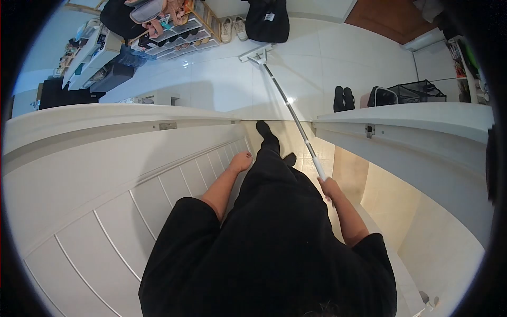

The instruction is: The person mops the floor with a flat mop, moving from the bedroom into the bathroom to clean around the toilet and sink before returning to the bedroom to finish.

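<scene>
In the head view, my right hand (328, 188) is wrapped round the grip of a long-handled mop (292, 108). Its silver and white pole slants away across the doorway. The flat white mop head (257, 54) rests on the tiled floor in the room beyond. My left hand (242, 161) hangs beside my thigh with fingers curled and nothing seen in them, close to the white panelled door (127, 201). One black-socked foot (263, 128) is at the threshold, the other behind it.
A black bag (267, 21) and white sneakers (240, 28) stand just past the mop head. Shoe racks (182, 37) are at the far left. Black slippers (344, 99) and a black mesh basket (421, 92) sit beyond the right door frame (401, 132).
</scene>
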`<move>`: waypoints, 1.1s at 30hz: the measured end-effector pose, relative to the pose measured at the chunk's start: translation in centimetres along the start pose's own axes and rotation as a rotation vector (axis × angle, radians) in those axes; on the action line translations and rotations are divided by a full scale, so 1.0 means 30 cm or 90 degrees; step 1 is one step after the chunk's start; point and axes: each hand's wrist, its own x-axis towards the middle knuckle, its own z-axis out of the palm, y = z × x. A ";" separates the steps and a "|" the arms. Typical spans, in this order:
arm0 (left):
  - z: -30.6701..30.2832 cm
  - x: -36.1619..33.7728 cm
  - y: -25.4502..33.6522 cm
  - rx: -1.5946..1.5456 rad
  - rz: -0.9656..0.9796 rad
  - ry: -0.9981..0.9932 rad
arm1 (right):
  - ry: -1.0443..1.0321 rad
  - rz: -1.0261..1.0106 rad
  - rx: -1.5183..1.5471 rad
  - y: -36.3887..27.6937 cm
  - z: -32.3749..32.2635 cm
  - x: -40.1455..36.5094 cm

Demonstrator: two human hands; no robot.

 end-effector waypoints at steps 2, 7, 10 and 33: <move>0.008 0.014 -0.002 -0.009 0.002 0.003 | 0.131 -0.104 -0.072 0.322 0.087 0.101; 0.064 0.034 -0.100 -0.032 -0.038 -0.033 | 0.118 0.118 -0.271 0.901 -0.006 -0.415; 0.077 0.015 -0.142 -0.052 -0.095 -0.060 | 0.045 0.185 -0.341 0.841 -0.123 -0.689; 0.039 -0.033 -0.111 -0.040 -0.054 -0.043 | 0.126 -0.120 -0.314 -0.055 -0.179 0.067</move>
